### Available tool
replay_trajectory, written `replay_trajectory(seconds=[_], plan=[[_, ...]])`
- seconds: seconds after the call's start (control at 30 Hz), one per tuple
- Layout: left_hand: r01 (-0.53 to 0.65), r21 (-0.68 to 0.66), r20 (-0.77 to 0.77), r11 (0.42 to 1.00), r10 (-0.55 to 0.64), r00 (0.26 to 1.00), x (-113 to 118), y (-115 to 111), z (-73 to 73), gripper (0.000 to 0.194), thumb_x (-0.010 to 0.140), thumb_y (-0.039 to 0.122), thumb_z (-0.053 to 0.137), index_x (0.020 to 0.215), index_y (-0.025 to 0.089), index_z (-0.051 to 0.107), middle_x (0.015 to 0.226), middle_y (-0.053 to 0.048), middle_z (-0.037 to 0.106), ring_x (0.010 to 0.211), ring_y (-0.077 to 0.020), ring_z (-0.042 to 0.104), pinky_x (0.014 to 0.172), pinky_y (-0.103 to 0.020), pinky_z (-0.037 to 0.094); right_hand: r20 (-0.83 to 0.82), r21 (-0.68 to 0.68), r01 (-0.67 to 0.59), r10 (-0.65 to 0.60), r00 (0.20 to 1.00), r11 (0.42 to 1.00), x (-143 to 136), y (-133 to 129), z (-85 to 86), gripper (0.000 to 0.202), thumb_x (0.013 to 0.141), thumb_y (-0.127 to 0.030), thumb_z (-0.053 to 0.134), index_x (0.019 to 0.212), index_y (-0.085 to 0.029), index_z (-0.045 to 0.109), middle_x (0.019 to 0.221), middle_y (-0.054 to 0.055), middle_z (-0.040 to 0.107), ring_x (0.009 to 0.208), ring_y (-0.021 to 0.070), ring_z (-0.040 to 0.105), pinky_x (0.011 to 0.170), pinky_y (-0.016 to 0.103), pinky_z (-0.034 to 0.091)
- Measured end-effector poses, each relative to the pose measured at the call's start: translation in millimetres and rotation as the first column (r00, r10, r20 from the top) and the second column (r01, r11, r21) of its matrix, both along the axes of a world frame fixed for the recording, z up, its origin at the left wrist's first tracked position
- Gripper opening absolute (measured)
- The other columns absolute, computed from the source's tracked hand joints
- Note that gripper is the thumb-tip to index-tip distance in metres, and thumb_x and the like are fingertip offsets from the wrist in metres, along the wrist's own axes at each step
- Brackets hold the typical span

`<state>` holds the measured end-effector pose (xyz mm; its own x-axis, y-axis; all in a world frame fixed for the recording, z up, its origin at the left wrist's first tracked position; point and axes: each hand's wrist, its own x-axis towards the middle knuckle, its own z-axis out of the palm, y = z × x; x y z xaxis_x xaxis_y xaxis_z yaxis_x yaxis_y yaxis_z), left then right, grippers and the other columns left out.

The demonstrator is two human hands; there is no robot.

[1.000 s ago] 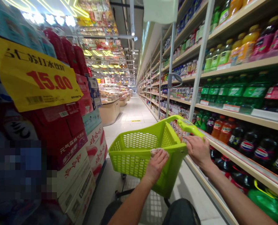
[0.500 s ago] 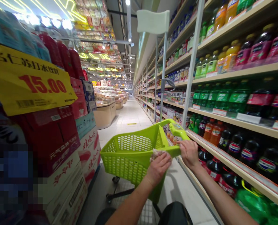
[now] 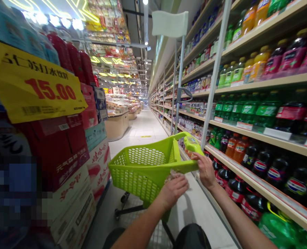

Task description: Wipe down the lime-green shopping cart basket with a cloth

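A lime-green shopping cart (image 3: 143,169) with a perforated basket stands in front of me, its handle end toward the right. My left hand (image 3: 174,190) presses a crumpled, pale cloth (image 3: 172,175) against the outside of the basket, just below the rim. The fingers are bent over the cloth. My right hand (image 3: 205,169) is closed on the end of the cart's handle (image 3: 194,147), at the corner near the shelves.
Shelves (image 3: 262,140) of bottled drinks line the right side. Stacked drink cartons (image 3: 73,207) with a yellow price sign (image 3: 39,83) rise close on the left. A pale sign on a pole (image 3: 170,24) stands behind the cart. The tiled aisle (image 3: 140,128) runs ahead.
My left hand and the cloth have moved slightly down along the basket's side, and more of the cloth shows. The cart and my right hand have shifted slightly left.
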<state>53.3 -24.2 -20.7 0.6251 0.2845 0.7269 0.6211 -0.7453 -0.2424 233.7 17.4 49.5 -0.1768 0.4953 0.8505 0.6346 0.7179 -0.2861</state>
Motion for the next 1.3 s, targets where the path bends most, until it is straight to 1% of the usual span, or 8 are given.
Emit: replay_trajectory(seconds=[0.1,0.27,0.33,0.53,0.73,0.97,1.17,1.3], plan=[[-0.012,0.021,0.0,1.0,0.012,1.0,-14,-14,-15.5,0.026,0.089,0.018,0.037,0.095,0.016,0.062,0.103,-0.004,0.066,0.112,-0.0139,0.051,0.093,-0.028,0.045,0.004,-0.002,-0.003,0.003,1.0,1.0,3,0,-0.1,0.037,0.086,-0.026,0.025,0.112,-0.023,0.051,0.09,0.002,0.064,0.09,0.02,0.054,0.086,0.038,0.034],[-0.029,-0.003,0.082,1.0,0.029,0.996,5,-4,42.4,0.028,0.087,0.017,0.04,0.11,0.016,0.056,0.119,-0.006,0.058,0.125,-0.017,0.036,0.103,-0.035,0.035,0.003,0.049,0.029,-0.029,1.0,0.998,10,3,-3.0,0.037,0.087,-0.027,0.024,0.108,-0.021,0.054,0.091,0.004,0.064,0.09,0.0202,0.055,0.087,0.039,0.035],[-0.024,-0.001,0.078,1.0,0.024,0.997,10,2,49.6,0.027,0.087,0.017,0.039,0.107,0.015,0.058,0.118,-0.005,0.058,0.123,-0.0163,0.038,0.102,-0.033,0.036,0.055,0.08,0.032,-0.036,0.998,0.996,14,4,-4.4,0.036,0.087,-0.027,0.026,0.102,-0.021,0.058,0.093,0.004,0.064,0.092,0.02,0.055,0.087,0.039,0.036],[-0.005,0.043,-0.009,0.999,0.005,1.0,-11,-9,-4.0,0.022,0.087,0.018,0.04,0.089,0.016,0.062,0.1,-0.001,0.066,0.105,-0.0133,0.054,0.093,-0.025,0.044,0.271,0.181,0.131,-0.178,0.946,0.975,19,-3,-5.2,0.027,0.084,-0.024,0.039,0.098,-0.022,0.062,0.103,0.004,0.064,0.103,0.0215,0.052,0.094,0.043,0.028],[-0.026,-0.006,0.015,1.0,0.026,1.0,4,4,33.5,0.024,0.088,0.019,0.039,0.101,0.017,0.059,0.116,-0.004,0.06,0.119,-0.0157,0.043,0.1,-0.031,0.038,0.299,0.116,0.199,-0.225,0.927,0.973,0,-2,11.7,0.026,0.084,-0.023,0.038,0.087,-0.023,0.063,0.084,0.002,0.068,0.084,0.0181,0.058,0.095,0.044,0.021],[-0.086,-0.065,-0.07,0.994,0.081,0.994,-25,-6,-18.2,0.022,0.088,0.02,0.04,0.091,0.02,0.062,0.101,-0.001,0.066,0.108,-0.0142,0.053,0.089,-0.028,0.046,0.314,0.101,0.131,-0.157,0.936,0.986,-5,2,2.4,0.025,0.085,-0.024,0.037,0.09,-0.023,0.061,0.094,0.003,0.066,0.09,0.0192,0.057,0.095,0.044,0.022],[-0.182,-0.022,0.165,0.983,0.184,0.969,-36,-5,27.7,0.027,0.088,0.018,0.037,0.106,0.018,0.058,0.116,-0.005,0.06,0.12,-0.0173,0.042,0.099,-0.036,0.039,0.276,0.086,0.146,-0.164,0.947,0.986,-1,3,-1.7,0.022,0.084,-0.025,0.039,0.088,-0.022,0.061,0.091,0.003,0.065,0.091,0.0197,0.057,0.097,0.046,0.021],[-0.23,-0.041,0.199,0.972,0.233,0.952,-39,-1,1.6,0.026,0.087,0.017,0.038,0.1,0.016,0.061,0.116,-0.007,0.06,0.118,-0.0188,0.046,0.095,-0.035,0.044,0.297,0.104,0.136,-0.161,0.941,0.985,0,4,-1.8,0.023,0.084,-0.025,0.039,0.088,-0.022,0.061,0.09,0.003,0.065,0.09,0.0193,0.057,0.096,0.045,0.023]])
